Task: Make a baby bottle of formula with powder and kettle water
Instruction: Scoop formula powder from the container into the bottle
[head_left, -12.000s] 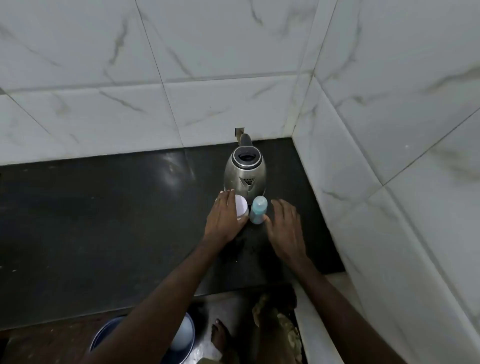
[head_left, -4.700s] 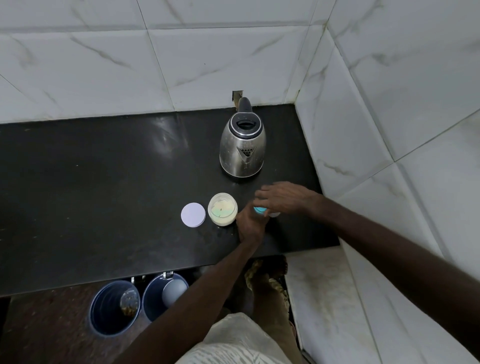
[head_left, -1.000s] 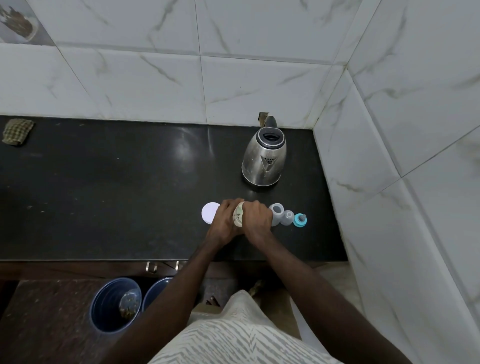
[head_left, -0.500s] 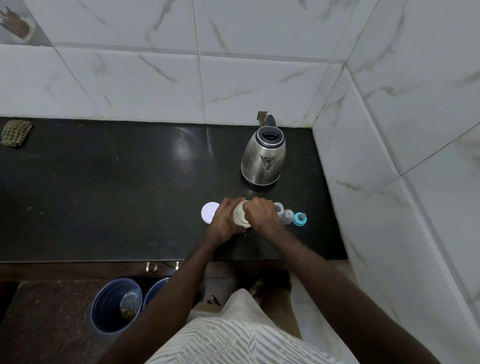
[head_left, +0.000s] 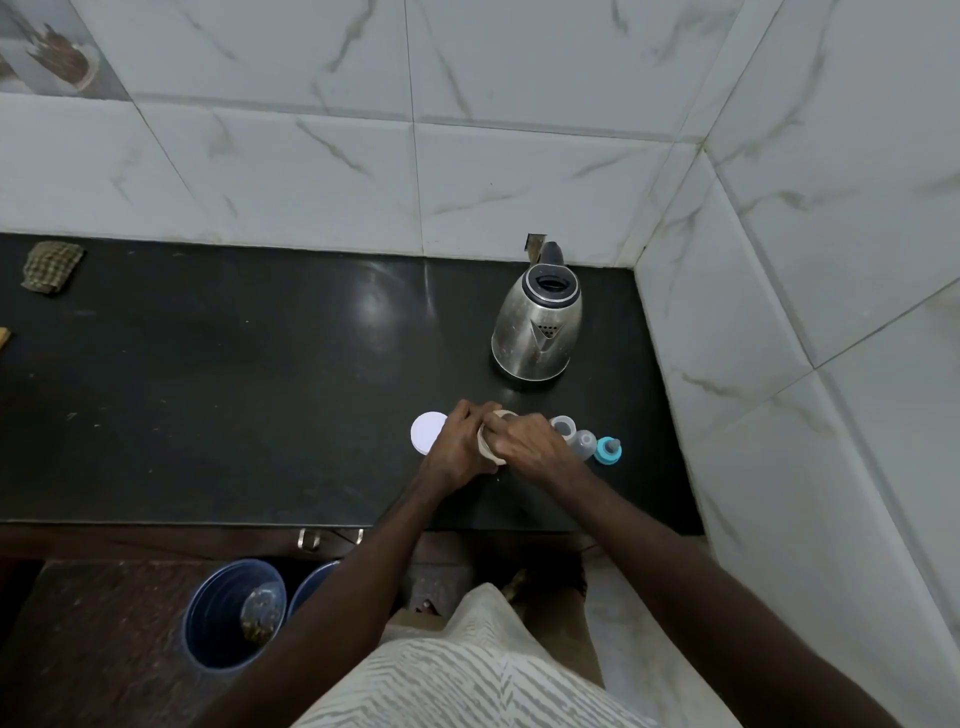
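A black counter (head_left: 208, 389) runs into a corner of white marbled tiles. On it the left hand (head_left: 457, 447) grips the side of the powder jar (head_left: 488, 449), tipped rightward; the right hand (head_left: 530, 441) covers its mouth, grasp unclear. Just left lies the white lid (head_left: 427, 433). Right stand the open bottle (head_left: 563, 427), clear cap (head_left: 585, 443) and blue teat (head_left: 608, 450). The kettle (head_left: 537, 332) stands behind.

no readable text, labels, or numbers
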